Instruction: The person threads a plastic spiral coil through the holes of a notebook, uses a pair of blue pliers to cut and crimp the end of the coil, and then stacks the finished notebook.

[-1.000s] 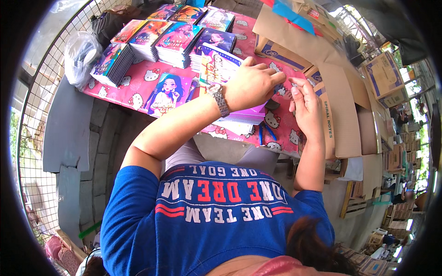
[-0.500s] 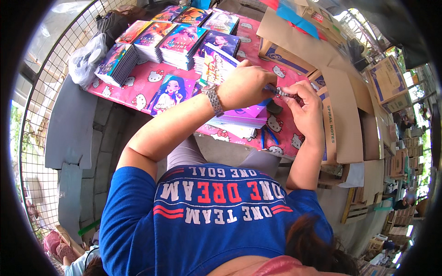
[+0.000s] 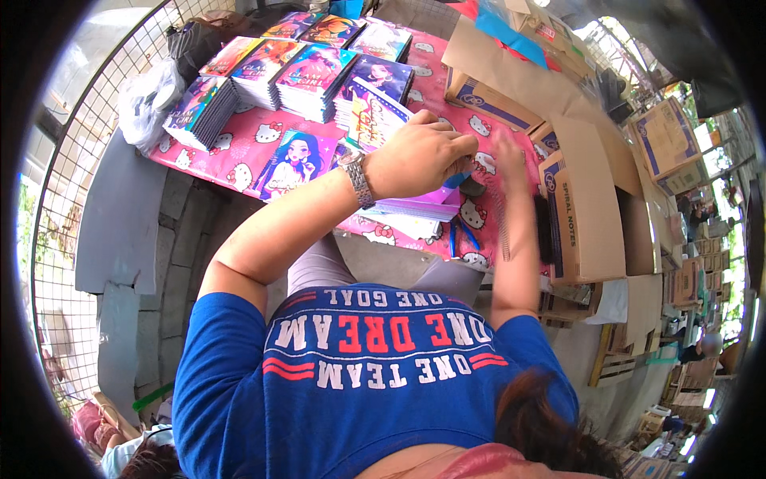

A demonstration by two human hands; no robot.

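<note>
My left hand, with a metal watch on the wrist, is bent over a pile of purple-covered notebooks. Its fingers are closed, and whatever they grip is hidden under them. Close on its right is my right hand, smeared by motion, so its fingers do not read clearly. A thin dark spiral coil, also blurred, hangs along my right forearm. Blue-handled pliers lie at the table's near edge. One notebook with a dark-haired figure on its cover lies flat to the left of the pile.
Several stacks of colourful notebooks stand at the back of the pink patterned table. A clear plastic bag hangs at the left corner. Open cardboard boxes border the table's right side. A wire mesh fence runs along the left.
My right hand has come away from my left, its fingers now blurred, and the forearm has swung slightly left. The coil now shows along that forearm. My left hand has barely moved.
</note>
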